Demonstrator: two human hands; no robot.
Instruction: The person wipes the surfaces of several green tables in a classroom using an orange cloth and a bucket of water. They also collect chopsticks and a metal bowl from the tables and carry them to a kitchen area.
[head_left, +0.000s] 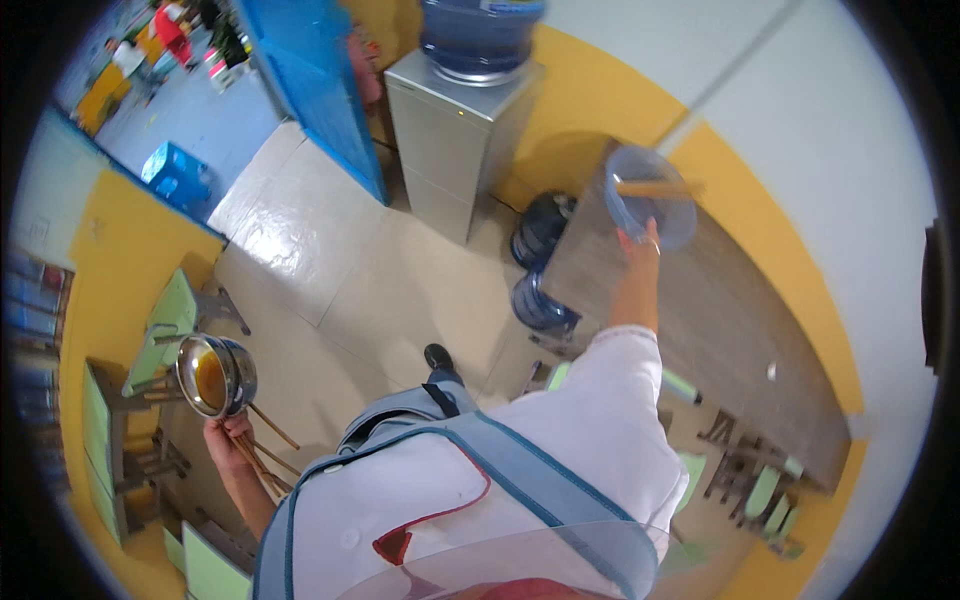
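Note:
Low on the left, my left hand (227, 436) grips stacked stainless steel bowls (241, 373) from below. An orange-brown liquid (211, 377) lies in the top bowl. Several wooden chopsticks (259, 459) stick out from the same hand, pointing back towards my body. My right arm reaches out over the table, and my right hand (637, 241) holds the near side of a translucent plastic tub (666, 221). Across the tub lies a blurred bundle of yellow-brown sticks (654, 189), perhaps chopsticks. Whether the tub rests on the brown table (720, 315) is unclear.
A silver water dispenser (442, 142) carries a large blue bottle (480, 37). More bottles (541, 300) stand on the floor beside the table. Green chairs and desks (105, 442) line the left wall. Past a blue door (315, 90) are a blue stool (176, 176) and people.

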